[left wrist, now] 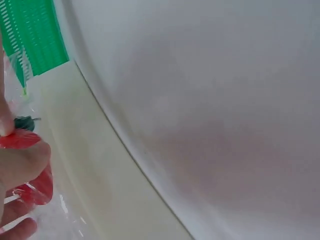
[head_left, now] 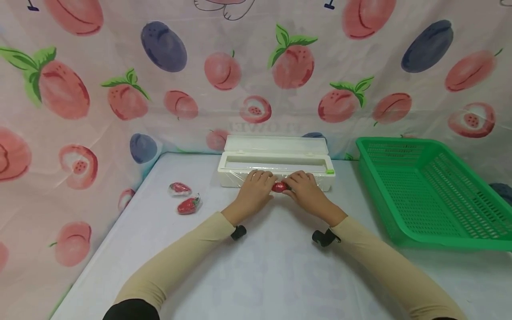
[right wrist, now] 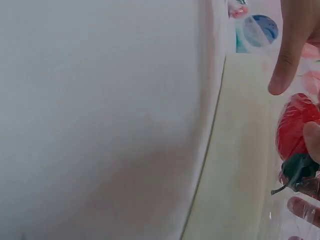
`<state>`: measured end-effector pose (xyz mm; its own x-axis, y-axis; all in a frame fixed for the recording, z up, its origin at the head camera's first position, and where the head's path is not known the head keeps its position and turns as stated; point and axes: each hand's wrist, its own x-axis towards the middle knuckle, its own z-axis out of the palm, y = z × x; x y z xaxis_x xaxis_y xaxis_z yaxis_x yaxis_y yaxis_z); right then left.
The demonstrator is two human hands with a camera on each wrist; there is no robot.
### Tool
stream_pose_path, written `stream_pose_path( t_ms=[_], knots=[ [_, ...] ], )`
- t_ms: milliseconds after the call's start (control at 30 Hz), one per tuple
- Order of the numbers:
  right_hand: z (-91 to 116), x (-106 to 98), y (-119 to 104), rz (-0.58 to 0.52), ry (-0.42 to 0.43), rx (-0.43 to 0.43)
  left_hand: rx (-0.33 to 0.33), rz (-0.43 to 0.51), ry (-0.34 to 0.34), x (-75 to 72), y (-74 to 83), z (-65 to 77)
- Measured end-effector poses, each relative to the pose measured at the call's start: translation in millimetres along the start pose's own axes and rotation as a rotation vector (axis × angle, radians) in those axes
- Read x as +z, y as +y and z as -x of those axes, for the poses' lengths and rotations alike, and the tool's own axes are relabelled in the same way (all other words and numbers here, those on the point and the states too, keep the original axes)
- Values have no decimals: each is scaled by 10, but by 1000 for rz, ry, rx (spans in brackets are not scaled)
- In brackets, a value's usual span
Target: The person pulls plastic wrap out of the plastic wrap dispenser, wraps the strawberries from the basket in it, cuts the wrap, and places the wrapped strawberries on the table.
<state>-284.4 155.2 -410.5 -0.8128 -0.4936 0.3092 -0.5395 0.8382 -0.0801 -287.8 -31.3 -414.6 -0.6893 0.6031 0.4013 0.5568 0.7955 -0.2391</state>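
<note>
A red strawberry (head_left: pixel 279 187) with a dark green leafy cap, wrapped in clear film, is between the two hands, at the front of a white cling film box (head_left: pixel 276 180). My left hand (head_left: pixel 257 190) holds it from the left, the thumb lying across the red side in the left wrist view. My right hand (head_left: pixel 309 194) grips the capped end; its thumb presses on the strawberry (right wrist: pixel 295 127) in the right wrist view. Film stretches down the box's front from its slot. Some fingers are hidden behind the fruit.
Two film-wrapped strawberries, one farther back (head_left: pixel 180 189) and one nearer (head_left: pixel 189 205), lie on the white table (head_left: pixel 256 275) at left. A green plastic basket (head_left: pixel 384 213) stands at right. The box's lid (head_left: pixel 276 145) is raised against the fruit-patterned curtain (head_left: pixel 248 58) behind.
</note>
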Motion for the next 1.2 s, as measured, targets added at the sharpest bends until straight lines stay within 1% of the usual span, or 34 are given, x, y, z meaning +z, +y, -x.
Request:
stream_pose_path(
  t_ms=[67, 100, 133, 167, 233, 333, 400, 467, 500, 600, 700, 833, 900, 967, 1000, 1067, 1200],
  knots=[
    [-13, -5, 12, -13, 1, 2, 9, -36, 14, -1, -3, -23],
    [-21, -4, 22, -21, 4, -1, 7, -42, 14, 1, -8, -36],
    [-29, -4, 30, -36, 7, -6, 3, -28, 6, 2, -16, -48],
    [-36, -4, 38, -51, 11, -13, -3, -10, -5, 8, -26, -60],
    [-51, 3, 54, -71, 15, -33, -10, 59, -30, 18, -54, -80],
    [-69, 19, 65, -82, -2, -50, 4, 161, -87, 46, -102, -99],
    [-89, 45, 68, -60, -28, -42, 32, 196, -116, 73, -131, -115],
    [-108, 75, 67, -36, -50, -33, 59, 206, -147, 90, -152, -130],
    [-118, 92, 69, -21, -56, -36, 75, 211, -151, 100, -160, -138],
    [-145, 133, 80, 11, -58, -65, 125, 208, -149, 131, -183, -147],
    [-160, 156, 95, 16, -37, -121, 183, 201, -111, 180, -203, -151],
    [-171, 188, 121, 19, -6, -194, 269, 160, -62, 240, -223, -160],
    [-168, 206, 133, 31, 19, -238, 311, 147, -54, 252, -235, -158],
    [-168, 231, 149, 42, 37, -274, 343, 156, -49, 253, -248, -154],
    [-168, 238, 152, 43, 43, -285, 351, 182, -54, 251, -256, -151],
    [-164, 245, 159, 39, 40, -287, 348, 262, -76, 248, -274, -142],
    [-147, 240, 174, 47, 4, -271, 304, 395, -132, 245, -306, -126]
  ],
)
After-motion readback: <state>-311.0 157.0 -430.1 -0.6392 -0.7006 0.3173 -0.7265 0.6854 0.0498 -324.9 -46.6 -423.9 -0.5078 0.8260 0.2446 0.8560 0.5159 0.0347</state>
